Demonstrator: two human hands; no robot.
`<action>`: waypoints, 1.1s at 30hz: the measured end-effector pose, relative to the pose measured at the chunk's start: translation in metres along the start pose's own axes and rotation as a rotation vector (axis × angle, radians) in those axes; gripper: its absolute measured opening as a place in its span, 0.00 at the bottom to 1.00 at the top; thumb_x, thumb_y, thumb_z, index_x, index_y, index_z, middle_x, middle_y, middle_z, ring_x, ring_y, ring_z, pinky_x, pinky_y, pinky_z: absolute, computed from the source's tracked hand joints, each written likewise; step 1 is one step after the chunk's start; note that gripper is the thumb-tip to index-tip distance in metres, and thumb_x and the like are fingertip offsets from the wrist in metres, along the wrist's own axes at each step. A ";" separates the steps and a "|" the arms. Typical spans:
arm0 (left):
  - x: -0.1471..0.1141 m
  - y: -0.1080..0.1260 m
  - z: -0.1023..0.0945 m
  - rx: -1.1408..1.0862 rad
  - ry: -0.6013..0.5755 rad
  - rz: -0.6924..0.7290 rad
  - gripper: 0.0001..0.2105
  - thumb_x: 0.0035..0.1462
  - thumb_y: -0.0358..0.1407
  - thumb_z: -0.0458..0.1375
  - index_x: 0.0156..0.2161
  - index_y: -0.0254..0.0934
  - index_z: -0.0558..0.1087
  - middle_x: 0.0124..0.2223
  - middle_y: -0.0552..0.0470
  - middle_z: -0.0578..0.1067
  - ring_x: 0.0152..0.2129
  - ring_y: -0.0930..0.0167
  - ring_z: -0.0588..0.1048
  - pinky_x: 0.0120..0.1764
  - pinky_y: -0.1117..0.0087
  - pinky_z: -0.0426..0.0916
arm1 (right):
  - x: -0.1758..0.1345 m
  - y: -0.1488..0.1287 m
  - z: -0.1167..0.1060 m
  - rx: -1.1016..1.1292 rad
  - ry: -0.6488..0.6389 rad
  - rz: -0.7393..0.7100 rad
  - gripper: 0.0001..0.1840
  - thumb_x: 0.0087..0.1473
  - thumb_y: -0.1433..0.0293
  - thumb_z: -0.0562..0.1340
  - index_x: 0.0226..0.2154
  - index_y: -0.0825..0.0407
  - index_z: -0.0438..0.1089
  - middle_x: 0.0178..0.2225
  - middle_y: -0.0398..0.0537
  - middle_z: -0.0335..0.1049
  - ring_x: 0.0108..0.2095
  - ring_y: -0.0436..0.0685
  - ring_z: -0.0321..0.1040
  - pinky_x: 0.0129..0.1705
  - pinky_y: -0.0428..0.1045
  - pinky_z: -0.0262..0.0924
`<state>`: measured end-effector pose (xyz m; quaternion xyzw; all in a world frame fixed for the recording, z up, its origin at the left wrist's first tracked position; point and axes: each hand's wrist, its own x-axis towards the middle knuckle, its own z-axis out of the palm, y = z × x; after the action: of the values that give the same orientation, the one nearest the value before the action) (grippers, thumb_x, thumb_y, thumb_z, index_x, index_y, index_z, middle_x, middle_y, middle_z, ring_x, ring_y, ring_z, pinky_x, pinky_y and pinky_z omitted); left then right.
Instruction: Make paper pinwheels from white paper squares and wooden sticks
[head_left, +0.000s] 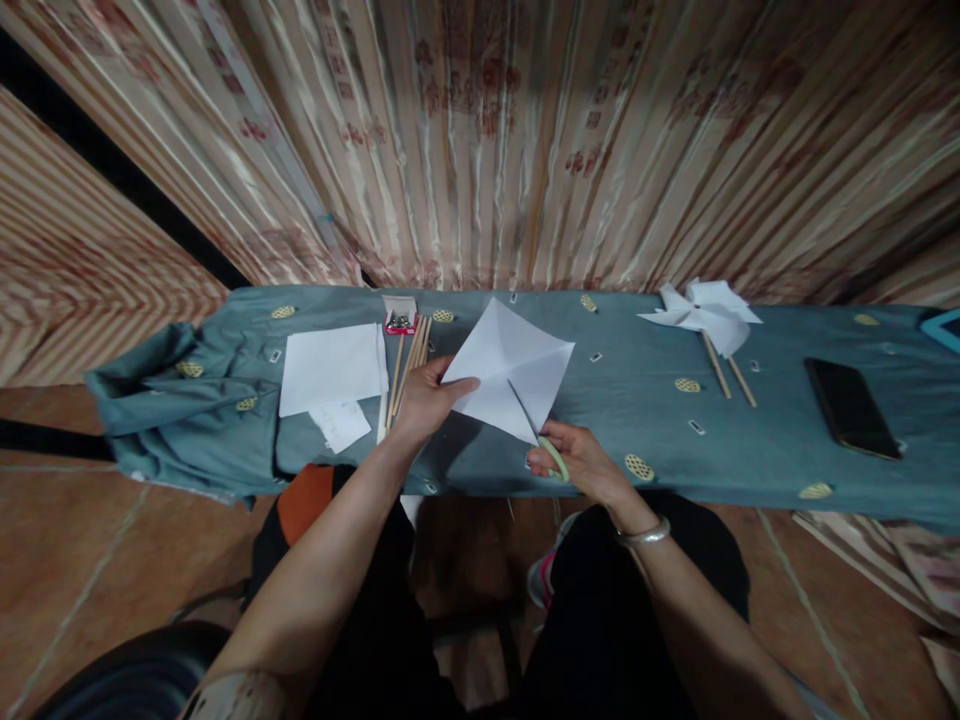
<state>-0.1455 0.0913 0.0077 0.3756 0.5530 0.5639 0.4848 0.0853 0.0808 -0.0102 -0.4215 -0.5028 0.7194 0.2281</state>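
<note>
A white square sheet of paper (510, 350) with crossing fold lines is held above the cloth by my left hand (431, 398), thumb on top at its left corner. My right hand (574, 458) grips a pair of scissors (555, 458) with light green handles. One dark blade lies over the paper, running from the near corner toward the middle; the other blade is hidden beneath. Just left of my left hand lie several thin wooden sticks (415, 350) and a small red and white box (400, 316) of shiny metal bits.
A stack of white paper (334, 368) and a paper scrap (341, 425) lie left on the green tablecloth (622, 400). To the right are paper pinwheels (705, 310) on sticks and a black phone (851, 408). A striped curtain (480, 150) hangs behind the table.
</note>
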 end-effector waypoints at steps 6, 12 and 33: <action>0.001 -0.001 0.001 -0.012 0.009 -0.010 0.17 0.36 0.35 0.70 0.37 0.34 0.79 0.29 0.54 0.79 0.23 0.71 0.75 0.29 0.71 0.69 | 0.001 -0.001 0.002 0.037 0.028 0.013 0.27 0.31 0.58 0.76 0.33 0.54 0.71 0.19 0.37 0.69 0.20 0.46 0.65 0.24 0.44 0.59; 0.003 -0.001 0.000 -0.053 0.033 -0.024 0.19 0.33 0.35 0.71 0.36 0.33 0.79 0.28 0.54 0.80 0.22 0.70 0.75 0.28 0.70 0.70 | -0.002 -0.002 0.001 -0.023 -0.019 0.012 0.31 0.35 0.59 0.75 0.42 0.52 0.69 0.21 0.39 0.72 0.21 0.47 0.64 0.24 0.44 0.57; -0.013 0.000 -0.001 0.225 -0.287 -0.015 0.15 0.35 0.34 0.68 0.35 0.37 0.81 0.32 0.50 0.80 0.29 0.62 0.77 0.34 0.64 0.72 | -0.020 -0.030 -0.027 -0.537 0.620 -0.416 0.29 0.42 0.60 0.70 0.47 0.49 0.71 0.36 0.47 0.79 0.30 0.54 0.71 0.35 0.50 0.63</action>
<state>-0.1436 0.0788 0.0093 0.4999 0.5408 0.4354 0.5178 0.1161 0.0918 0.0207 -0.5509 -0.6534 0.3426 0.3902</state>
